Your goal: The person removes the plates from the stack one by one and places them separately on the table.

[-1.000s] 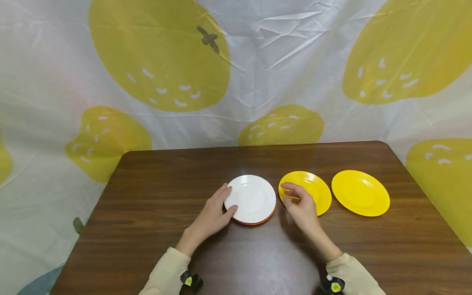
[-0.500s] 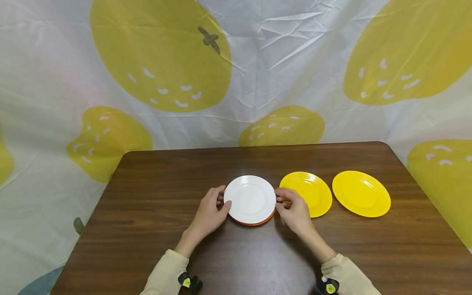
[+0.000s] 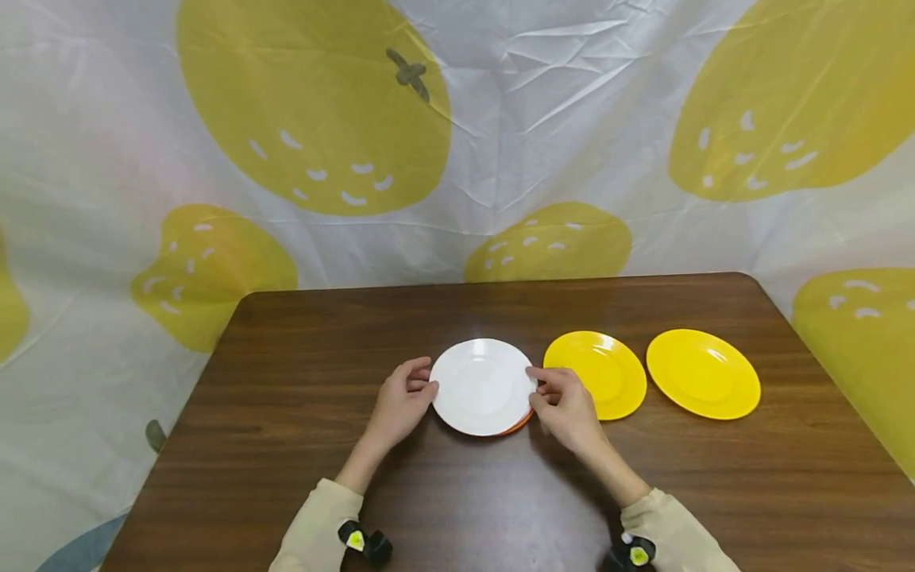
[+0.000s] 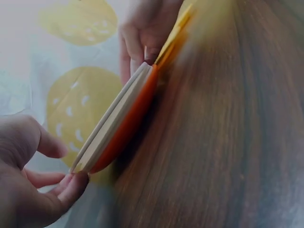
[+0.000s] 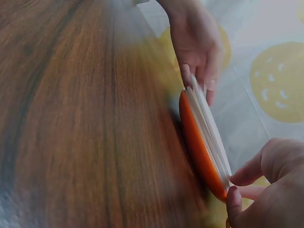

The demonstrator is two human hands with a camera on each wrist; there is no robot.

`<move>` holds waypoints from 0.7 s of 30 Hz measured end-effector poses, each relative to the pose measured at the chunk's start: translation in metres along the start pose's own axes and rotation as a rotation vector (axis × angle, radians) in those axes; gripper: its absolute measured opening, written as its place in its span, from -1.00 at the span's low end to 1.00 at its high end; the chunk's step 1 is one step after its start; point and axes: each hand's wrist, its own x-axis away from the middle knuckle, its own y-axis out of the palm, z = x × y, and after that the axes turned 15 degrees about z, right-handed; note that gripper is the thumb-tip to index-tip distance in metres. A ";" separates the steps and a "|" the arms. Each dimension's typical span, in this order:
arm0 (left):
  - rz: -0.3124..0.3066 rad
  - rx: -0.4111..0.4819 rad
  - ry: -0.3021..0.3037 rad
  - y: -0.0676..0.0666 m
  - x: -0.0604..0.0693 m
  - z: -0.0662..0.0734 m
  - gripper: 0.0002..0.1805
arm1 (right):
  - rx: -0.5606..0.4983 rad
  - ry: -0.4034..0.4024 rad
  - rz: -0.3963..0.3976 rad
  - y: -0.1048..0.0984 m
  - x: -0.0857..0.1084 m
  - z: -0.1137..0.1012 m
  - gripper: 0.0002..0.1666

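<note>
A round white plate [image 3: 482,388] tops a stack at the table's middle. Its rim now sits slightly left of the orange plate [image 3: 516,425] below. In the left wrist view another pale rim [image 4: 102,137] shows between the top plate and the orange one. My left hand [image 3: 402,401] holds the white plate's left rim, thumb at the edge and fingers bent beside it. My right hand [image 3: 568,409] pinches the right rim between thumb and forefinger. In the right wrist view, the right thumb [image 5: 233,202] lies close to the orange edge; which rims it touches is unclear.
Two yellow plates lie to the right: the nearer one [image 3: 608,373], partly behind my right hand, and the farther one [image 3: 704,373]. Brown wood-grained table [image 3: 307,357] surrounds the stack. A white cloth with yellow fruit prints [image 3: 493,143] hangs behind the table's back edge.
My right hand has come left from over the yellow plate to the white plate's right rim. The white plate has shifted slightly left and appears raised, uncovering more orange at the right.
</note>
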 end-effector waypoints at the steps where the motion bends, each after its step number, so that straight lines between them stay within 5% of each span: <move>1: 0.000 -0.006 -0.017 0.000 0.000 0.000 -0.56 | 0.008 -0.003 -0.006 0.000 0.000 0.000 -0.57; 9: -0.046 0.162 -0.198 0.000 -0.001 -0.002 -0.61 | 0.057 -0.031 -0.024 0.000 -0.001 0.000 -0.58; 21: 0.080 0.151 -0.183 -0.009 -0.003 -0.004 -0.63 | 0.149 -0.266 0.027 0.002 0.001 0.007 -0.60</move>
